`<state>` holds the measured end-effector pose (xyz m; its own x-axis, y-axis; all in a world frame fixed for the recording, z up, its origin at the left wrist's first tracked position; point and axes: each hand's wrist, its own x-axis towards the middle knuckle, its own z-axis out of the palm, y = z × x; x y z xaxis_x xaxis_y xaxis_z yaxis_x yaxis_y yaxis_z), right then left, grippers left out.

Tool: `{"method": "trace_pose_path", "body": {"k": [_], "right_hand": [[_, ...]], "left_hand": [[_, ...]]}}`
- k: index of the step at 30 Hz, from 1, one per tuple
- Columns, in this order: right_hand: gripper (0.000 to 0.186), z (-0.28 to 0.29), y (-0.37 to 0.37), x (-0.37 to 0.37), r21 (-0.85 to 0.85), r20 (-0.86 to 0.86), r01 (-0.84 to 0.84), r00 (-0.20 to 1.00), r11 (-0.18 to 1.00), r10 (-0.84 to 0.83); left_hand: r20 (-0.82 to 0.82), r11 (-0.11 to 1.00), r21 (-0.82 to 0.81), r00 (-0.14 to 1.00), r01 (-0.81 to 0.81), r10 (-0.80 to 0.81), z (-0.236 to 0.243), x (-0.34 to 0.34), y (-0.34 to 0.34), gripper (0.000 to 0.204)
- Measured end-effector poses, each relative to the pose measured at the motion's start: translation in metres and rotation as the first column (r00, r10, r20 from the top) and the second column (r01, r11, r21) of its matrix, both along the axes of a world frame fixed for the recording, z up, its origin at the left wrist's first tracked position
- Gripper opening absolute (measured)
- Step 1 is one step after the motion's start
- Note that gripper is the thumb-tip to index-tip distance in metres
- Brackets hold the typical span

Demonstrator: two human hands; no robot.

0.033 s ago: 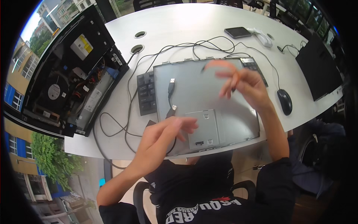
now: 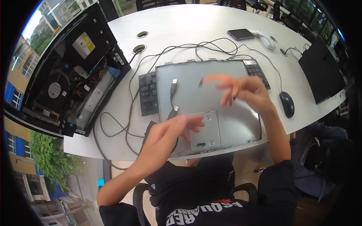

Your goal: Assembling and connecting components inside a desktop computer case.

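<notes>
Pinched in my right hand (image 2: 247, 90) is an orange cable (image 2: 219, 80) with dark ends, blurred by motion, held above a flat grey metal panel (image 2: 241, 124). My left hand (image 2: 171, 132) hovers at the panel's lower-left part with fingers apart, beside two black cable ends with silver USB plugs (image 2: 173, 88). A plate with small square fittings (image 2: 203, 133) is set in the panel's lower middle. The panel lies over a black keyboard (image 2: 148, 101), whose edges show at both sides.
An opened black computer case (image 2: 75, 71) stands at left with its internals showing. Black cables run across the white table (image 2: 188, 22). A phone (image 2: 240, 34) and white charger (image 2: 266, 39) lie at back. A mouse (image 2: 286, 103) and black box (image 2: 322, 71) are at right.
The orange cable and its dark tip have moved down and slightly left, along with my right fingers. My left fingers have shifted slightly up and right.
</notes>
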<state>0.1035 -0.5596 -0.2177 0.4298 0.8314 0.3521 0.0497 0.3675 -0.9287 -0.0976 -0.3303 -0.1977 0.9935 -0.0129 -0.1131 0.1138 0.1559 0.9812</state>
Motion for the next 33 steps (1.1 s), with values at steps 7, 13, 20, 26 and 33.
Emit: {"method": "trace_pose_path", "body": {"k": [7, 13, 20, 26, 33], "right_hand": [[0.01, 0.015, -0.001, -0.009, -0.357, 0.238, -0.058, 0.959, 0.932, 0.151], [0.012, 0.024, 0.005, -0.018, -0.466, 0.28, 0.118, 0.96, 0.877, 0.02], [0.01, 0.019, 0.021, -0.032, -0.381, 0.506, 0.163, 0.86, 0.91, 0.058], [0.019, 0.039, 0.086, -0.088, -0.241, 0.308, 0.03, 0.95, 0.97, 0.047], [0.011, 0.051, 0.148, -0.111, -0.263, 0.552, 0.208, 0.834, 0.942, -0.03]], "left_hand": [[-0.04, 0.928, -0.347, 0.991, -0.134, 0.128, -0.005, 0.026, -0.022, 0.045], [0.3, 0.929, -0.011, 0.886, -0.369, 0.355, -0.009, 0.024, -0.014, 0.038], [0.255, 0.892, -0.041, 0.858, -0.451, 0.446, -0.011, 0.003, 0.005, 0.039], [0.485, 0.868, 0.247, 0.83, -0.431, 0.274, -0.011, -0.027, 0.026, 0.027], [0.885, -0.285, 0.401, 0.448, -0.87, -0.122, 0.078, -0.095, 0.144, 0.014]]}}
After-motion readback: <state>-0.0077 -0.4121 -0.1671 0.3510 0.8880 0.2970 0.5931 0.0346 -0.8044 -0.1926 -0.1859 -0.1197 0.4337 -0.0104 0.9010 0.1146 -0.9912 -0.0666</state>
